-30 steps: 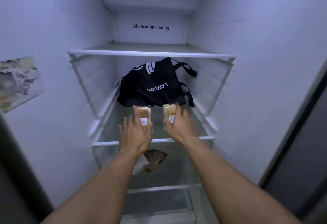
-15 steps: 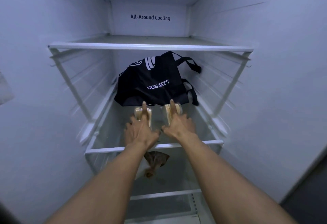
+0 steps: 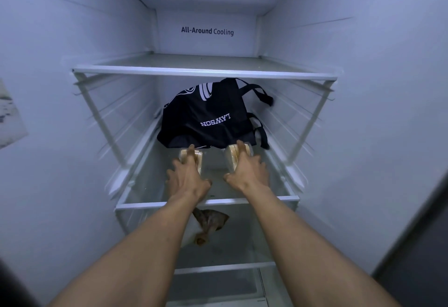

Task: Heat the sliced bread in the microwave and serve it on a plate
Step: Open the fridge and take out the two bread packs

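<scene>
Both my arms reach into an open fridge. Two small clear packs of sliced bread stand side by side on the middle glass shelf (image 3: 286,199). My left hand (image 3: 188,177) grips the left bread pack (image 3: 199,159), with a finger laid over its top. My right hand (image 3: 247,171) grips the right bread pack (image 3: 230,157) the same way. Much of each pack is hidden under my fingers. Both packs rest low, at the shelf surface, just in front of a black bag.
A black bag (image 3: 208,115) with white lettering lies at the back of the same shelf, touching the packs' far side. A bare glass shelf (image 3: 203,73) is above. A brownish wrapped item (image 3: 208,224) lies on the shelf below. The fridge door edge (image 3: 417,229) is at the right.
The packs were held up near the shelf's front; my hands have carried them deeper and lower, down onto the shelf by the black bag. My view has shifted slightly.
</scene>
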A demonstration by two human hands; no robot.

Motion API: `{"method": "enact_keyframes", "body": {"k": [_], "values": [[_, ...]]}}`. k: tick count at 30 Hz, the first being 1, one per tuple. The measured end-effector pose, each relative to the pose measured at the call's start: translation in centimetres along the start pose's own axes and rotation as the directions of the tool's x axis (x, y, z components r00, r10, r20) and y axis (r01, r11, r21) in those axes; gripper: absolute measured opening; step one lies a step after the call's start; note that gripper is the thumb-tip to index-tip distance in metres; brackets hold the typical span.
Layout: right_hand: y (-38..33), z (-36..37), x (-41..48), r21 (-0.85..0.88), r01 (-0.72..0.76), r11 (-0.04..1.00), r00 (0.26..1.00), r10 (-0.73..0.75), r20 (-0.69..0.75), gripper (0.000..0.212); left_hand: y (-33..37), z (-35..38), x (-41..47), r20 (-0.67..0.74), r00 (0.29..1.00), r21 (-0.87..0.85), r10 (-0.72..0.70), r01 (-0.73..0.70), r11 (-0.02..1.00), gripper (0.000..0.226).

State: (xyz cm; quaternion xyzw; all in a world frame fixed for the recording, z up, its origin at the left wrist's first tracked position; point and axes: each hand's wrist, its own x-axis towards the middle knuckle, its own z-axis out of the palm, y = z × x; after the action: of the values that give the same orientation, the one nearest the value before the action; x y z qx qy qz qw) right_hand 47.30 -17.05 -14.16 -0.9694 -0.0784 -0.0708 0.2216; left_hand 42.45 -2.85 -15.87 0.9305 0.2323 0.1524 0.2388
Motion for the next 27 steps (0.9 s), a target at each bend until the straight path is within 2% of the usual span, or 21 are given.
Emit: {"method": "enact_keyframes", "body": {"k": [9,17,27], "values": [[0.2,-4.9,-5.0,-0.026,0.018,1.0,0.999,-0.019,-0.045,0.101,2.0,-4.5,-5.1,-0.053,0.996,-0.009,0.067,-0.067,0.998,0.103],[-0.3,-10.6,-12.3,-0.017,0.018,1.0,0.995,-0.019,-0.099,0.1,2.6,-9.3,-12.4,-0.084,0.994,0.002,0.069,-0.069,0.998,0.108],[-1.7,-17.6,-29.0,0.005,-0.013,1.0,0.983,0.014,-0.181,0.094,1.3,-17.7,-26.1,-0.13,0.976,-0.015,0.173,-0.177,0.984,0.103]]}}
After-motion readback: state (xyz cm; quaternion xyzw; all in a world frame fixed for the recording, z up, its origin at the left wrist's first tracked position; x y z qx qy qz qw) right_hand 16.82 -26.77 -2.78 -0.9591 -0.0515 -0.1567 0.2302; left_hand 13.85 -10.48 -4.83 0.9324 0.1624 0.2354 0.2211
